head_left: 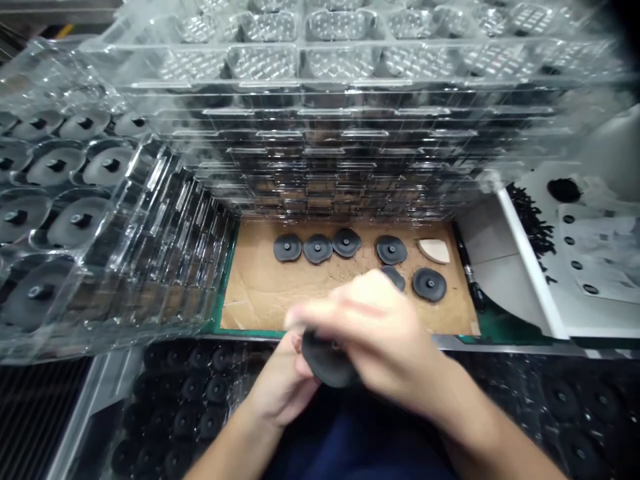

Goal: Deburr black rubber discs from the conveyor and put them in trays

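Both my hands meet low in the middle around one dark round rubber disc [327,363]. My left hand [280,390] grips it from below with curled fingers. My right hand [370,333] is closed over its top and is smeared by motion. Beyond them, several more black discs [317,249] with a small centre nub lie in a loose row on a brown cardboard sheet [255,293]. One disc [429,284] lies nearest my right hand, another is partly hidden behind it.
Tall stacks of clear plastic trays [320,133] wall the back and the left [100,220], some holding discs. A beige wedge [434,251] lies on the cardboard. A white bin [530,267] with small black parts stands right. Trays of dark discs [190,400] sit below.
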{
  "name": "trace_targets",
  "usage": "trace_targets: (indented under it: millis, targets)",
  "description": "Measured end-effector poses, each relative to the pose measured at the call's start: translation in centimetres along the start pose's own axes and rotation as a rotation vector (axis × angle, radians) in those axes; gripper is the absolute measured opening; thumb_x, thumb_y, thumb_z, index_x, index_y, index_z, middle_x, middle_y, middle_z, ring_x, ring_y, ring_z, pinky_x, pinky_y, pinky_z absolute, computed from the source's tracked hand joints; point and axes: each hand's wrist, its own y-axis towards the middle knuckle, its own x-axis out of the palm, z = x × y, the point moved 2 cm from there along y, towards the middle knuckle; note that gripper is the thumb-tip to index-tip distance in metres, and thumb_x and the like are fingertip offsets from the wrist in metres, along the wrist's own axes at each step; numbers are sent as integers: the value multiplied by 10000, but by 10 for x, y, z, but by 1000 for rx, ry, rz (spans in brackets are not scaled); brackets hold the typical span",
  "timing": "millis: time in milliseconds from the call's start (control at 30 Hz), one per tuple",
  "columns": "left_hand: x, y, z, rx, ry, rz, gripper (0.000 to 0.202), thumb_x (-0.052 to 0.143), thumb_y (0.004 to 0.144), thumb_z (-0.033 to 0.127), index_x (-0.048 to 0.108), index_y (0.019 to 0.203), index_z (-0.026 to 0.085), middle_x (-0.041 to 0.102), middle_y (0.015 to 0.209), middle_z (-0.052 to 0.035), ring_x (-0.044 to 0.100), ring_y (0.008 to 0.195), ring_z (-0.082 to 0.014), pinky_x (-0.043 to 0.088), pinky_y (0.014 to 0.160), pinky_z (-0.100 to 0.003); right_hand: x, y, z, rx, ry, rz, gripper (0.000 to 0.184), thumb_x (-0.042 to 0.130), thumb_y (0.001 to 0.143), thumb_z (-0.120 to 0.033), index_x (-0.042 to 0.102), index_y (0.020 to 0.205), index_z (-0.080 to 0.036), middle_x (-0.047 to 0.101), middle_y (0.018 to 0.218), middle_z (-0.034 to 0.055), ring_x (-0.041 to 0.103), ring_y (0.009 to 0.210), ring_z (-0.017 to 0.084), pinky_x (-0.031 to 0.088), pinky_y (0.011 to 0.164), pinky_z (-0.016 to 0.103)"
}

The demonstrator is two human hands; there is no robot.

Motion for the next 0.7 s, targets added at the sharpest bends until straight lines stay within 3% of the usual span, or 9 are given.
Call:
trace_targets:
  millis: [100, 167, 300, 367, 433, 533, 600, 667, 700]
  targets:
    - [-9, -2, 7, 26, -63, -41, 710, 858, 480, 442, 664, 1131, 236, 715, 1055, -57, 659, 964, -233, 511, 849, -308, 0, -15, 31, 307, -100, 190, 245, 473, 932, -172, 639, 1110, -196, 692, 922, 24, 598, 798, 143, 429, 725, 276]
    - [-15, -3, 12, 41, -103, -65, 656, 827, 543, 443, 651, 1147, 258, 700, 1119, -59, 655, 1008, -251, 510, 879, -336, 14, -34, 49, 444, -91, 142, 245, 481, 934, -223, 643, 1116, -206, 685, 908, 30, 604, 775, 147, 453, 695, 265]
    - [-20, -4, 15, 72, -171, -73, 584, 785, 602, 449, 653, 1137, 255, 646, 1237, -60, 627, 1080, -253, 510, 915, -348, 58, -72, 69, 455, -37, -31, 232, 477, 915, -231, 707, 941, -216, 702, 789, 30, 643, 717, 170, 491, 652, 278]
    - [-19, -3, 16, 78, -195, -88, 583, 794, 601, 426, 650, 1139, 251, 652, 1215, -58, 629, 1074, -247, 516, 908, -341, 66, -77, 70, 460, -24, -50, 242, 484, 908, -241, 717, 845, -215, 688, 690, 19, 637, 628, 167, 492, 587, 269]
    - [-18, -3, 17, 78, -202, -96, 595, 809, 594, 400, 644, 1145, 248, 671, 1161, -57, 638, 1049, -248, 527, 890, -340, 59, -68, 64, 489, -19, -28, 223, 492, 913, -249, 710, 905, -207, 711, 769, 32, 659, 687, 169, 508, 612, 265]
    - [-16, -2, 20, 89, -207, -69, 592, 832, 584, 346, 645, 1139, 254, 675, 1136, -52, 648, 1018, -252, 539, 868, -349, 34, -37, 34, 509, -27, 142, 219, 500, 924, -234, 652, 1081, -213, 700, 1035, 52, 655, 914, 172, 515, 719, 256]
    - [-15, -1, 22, 93, -205, -23, 542, 833, 599, 254, 660, 1112, 258, 688, 1115, -38, 654, 994, -211, 531, 862, -291, 21, -17, 6, 392, -35, 282, 230, 510, 912, -183, 629, 1109, -199, 692, 1053, 57, 643, 919, 170, 503, 748, 262]
    - [-13, -1, 24, 88, -186, -3, 539, 841, 574, 189, 678, 1083, 256, 708, 1074, -26, 663, 965, -186, 521, 859, -247, 18, -3, -19, 216, -28, 261, 242, 498, 893, -123, 621, 1100, -142, 707, 950, 73, 642, 810, 172, 493, 732, 286]
    - [-12, 0, 26, 93, -174, 0, 555, 851, 546, 174, 685, 1069, 259, 717, 1054, -18, 669, 951, -187, 523, 852, -241, 20, 1, -26, 167, -5, 189, 240, 492, 884, -107, 622, 1086, -121, 709, 896, 72, 636, 755, 168, 490, 709, 289]
